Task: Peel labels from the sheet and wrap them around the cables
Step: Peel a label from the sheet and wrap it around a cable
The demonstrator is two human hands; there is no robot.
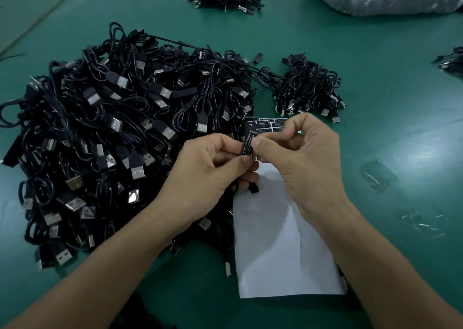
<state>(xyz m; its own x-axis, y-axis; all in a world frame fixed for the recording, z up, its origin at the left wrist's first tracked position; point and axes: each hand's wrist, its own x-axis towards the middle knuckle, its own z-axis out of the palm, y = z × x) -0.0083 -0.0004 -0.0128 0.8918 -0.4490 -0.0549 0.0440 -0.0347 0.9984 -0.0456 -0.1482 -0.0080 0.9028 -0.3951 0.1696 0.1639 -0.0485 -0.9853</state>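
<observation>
Green surface (375,78): left hand (205,175) pinches a light, limp cable (253,189), right hand (300,158) pinches the flimsy, sticky label (248,141), probably best gripped by its edges.

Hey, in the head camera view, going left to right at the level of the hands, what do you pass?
First the large pile of black USB cables → left hand → black label, pinched by both hands → right hand → clear plastic scraps on the green table.
</observation>
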